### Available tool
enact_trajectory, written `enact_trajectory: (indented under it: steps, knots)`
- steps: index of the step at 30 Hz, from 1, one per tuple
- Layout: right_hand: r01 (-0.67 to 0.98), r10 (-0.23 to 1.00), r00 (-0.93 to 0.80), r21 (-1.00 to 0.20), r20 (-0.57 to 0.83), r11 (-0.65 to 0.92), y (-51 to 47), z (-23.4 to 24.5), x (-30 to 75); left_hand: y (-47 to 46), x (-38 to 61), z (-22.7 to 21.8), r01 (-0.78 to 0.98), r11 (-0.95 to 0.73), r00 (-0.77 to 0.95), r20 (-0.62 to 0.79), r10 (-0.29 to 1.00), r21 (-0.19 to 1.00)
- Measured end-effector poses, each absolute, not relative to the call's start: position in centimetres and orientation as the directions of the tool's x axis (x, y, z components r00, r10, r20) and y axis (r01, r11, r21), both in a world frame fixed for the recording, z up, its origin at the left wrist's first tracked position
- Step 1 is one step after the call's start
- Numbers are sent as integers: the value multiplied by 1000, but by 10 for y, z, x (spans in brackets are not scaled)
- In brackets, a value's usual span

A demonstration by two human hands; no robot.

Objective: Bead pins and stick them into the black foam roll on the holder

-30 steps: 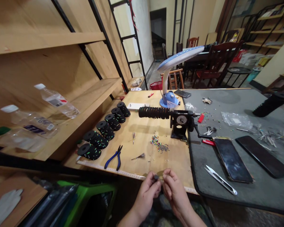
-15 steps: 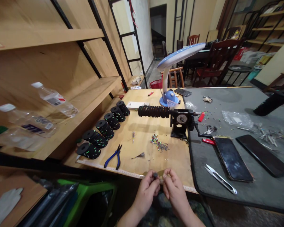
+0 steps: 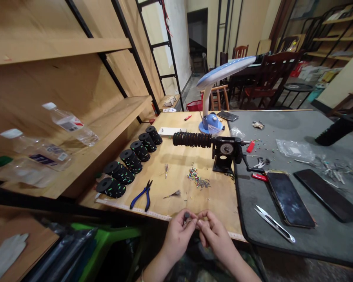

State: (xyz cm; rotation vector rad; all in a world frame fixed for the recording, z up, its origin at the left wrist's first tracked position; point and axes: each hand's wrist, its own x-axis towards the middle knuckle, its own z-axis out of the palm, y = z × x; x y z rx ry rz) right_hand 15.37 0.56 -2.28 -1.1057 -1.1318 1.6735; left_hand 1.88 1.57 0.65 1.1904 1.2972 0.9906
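Note:
At the front edge of the table, my left hand (image 3: 177,237) is closed around a small dark round piece (image 3: 187,215), whose lower part is hidden by the fingers. My right hand (image 3: 214,234) touches its fingertips to the left ones in a pinch; whatever lies between them is too small to make out. Just beyond the hands is a pile of small coloured beads (image 3: 193,174) with thin grey pieces (image 3: 205,183) beside it. Two little bundles of fine strands, one nearer (image 3: 174,194) and one farther (image 3: 166,171), lie left of the beads. Blue-handled pliers (image 3: 141,197) rest with jaws apart.
A hand-cranked winder (image 3: 223,150) carries a black wound roll (image 3: 191,139). Several black foam spools (image 3: 111,188) line the left edge. A blue desk lamp (image 3: 211,121) stands behind. Thread snips (image 3: 275,223) and phones (image 3: 290,199) lie on the grey mat (image 3: 261,250).
Both hands have shifted slightly left, and the right fingertips have come up against the left ones. The dark round piece moved left with my left hand.

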Motion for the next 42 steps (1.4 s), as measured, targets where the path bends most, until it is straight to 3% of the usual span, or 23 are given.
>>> enact_trajectory:
  steps: [7,12,16,20,23,27,30,37,42]
  knots:
    - [-71,913,-332,-959,-236,-274,4,-22,150,24,11,14,361,-41,55,23,998,932]
    - [-92,924,-300,-957,-236,-274,1,-25,145,24,15,2,383,-40,1,43,999,923]
    - [-96,936,-263,-959,-232,-265,-3,-27,148,31,13,-7,270,0,-62,18,998,963]
    - [-155,930,-251,-937,-270,-313,-2,-26,153,45,3,-3,14,82,-146,-79,986,997]
    - [-250,931,-237,-909,-277,-334,1,-26,155,47,-3,2,-130,161,-51,-169,984,978]
    - [-314,930,-239,-884,-279,-346,6,-21,157,35,-2,3,-179,278,91,-265,960,944]
    - [-304,923,-255,-882,-288,-360,7,-15,161,25,1,4,-137,339,140,-321,937,931]
    - [-357,900,-302,-838,-314,-412,8,-16,164,26,14,20,69,186,234,-197,952,980]
    - [-282,902,-319,-879,-291,-384,15,-10,175,31,15,27,163,124,259,-164,952,979]
